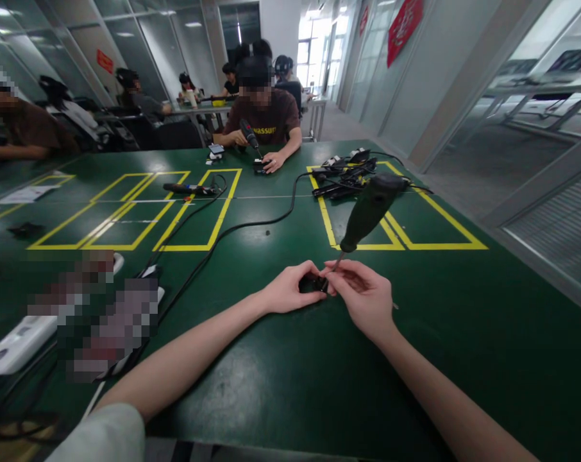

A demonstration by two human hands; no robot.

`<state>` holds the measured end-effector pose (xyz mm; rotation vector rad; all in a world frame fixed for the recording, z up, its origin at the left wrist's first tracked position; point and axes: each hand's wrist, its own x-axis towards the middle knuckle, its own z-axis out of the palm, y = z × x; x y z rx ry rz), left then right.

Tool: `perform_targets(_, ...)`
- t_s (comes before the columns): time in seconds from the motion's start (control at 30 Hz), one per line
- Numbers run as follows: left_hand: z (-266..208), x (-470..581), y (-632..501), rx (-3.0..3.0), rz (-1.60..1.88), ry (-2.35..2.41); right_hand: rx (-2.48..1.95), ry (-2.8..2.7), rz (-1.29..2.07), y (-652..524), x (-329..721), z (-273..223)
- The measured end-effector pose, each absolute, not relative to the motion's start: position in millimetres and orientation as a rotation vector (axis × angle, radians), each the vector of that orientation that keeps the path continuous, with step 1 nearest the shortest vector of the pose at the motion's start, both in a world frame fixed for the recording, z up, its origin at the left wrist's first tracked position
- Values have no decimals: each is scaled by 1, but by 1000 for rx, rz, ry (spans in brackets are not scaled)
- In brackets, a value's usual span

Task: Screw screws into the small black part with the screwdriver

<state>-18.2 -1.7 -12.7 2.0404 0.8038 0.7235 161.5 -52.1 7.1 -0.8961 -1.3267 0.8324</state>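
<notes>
My left hand [290,287] is closed around a small black part [313,283] just above the green table [233,385], its thumb and forefinger on either side. Most of that part is dark and its exact kind cannot be made out. A screwdriver [373,210] with a thick dark handle leans up and to the right, its thin metal shaft pointing down at the part. The fingers of my right hand [365,296] pinch the lower shaft near the part. The screwdriver's tip is hidden between my fingers.
Black cables and plugs [345,173] lie heaped at the back right, within yellow tape outlines [447,246]. A power tool [189,190] rests mid-left. White power strips [18,346] sit at the near left. Across the table, a person [271,122] holds an electric screwdriver [249,136].
</notes>
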Motion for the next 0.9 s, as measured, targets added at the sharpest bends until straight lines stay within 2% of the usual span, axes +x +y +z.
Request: perform_targets(0.9,-11,-20,-2,2031,674,873,-919,-1325,776,-49,158,9)
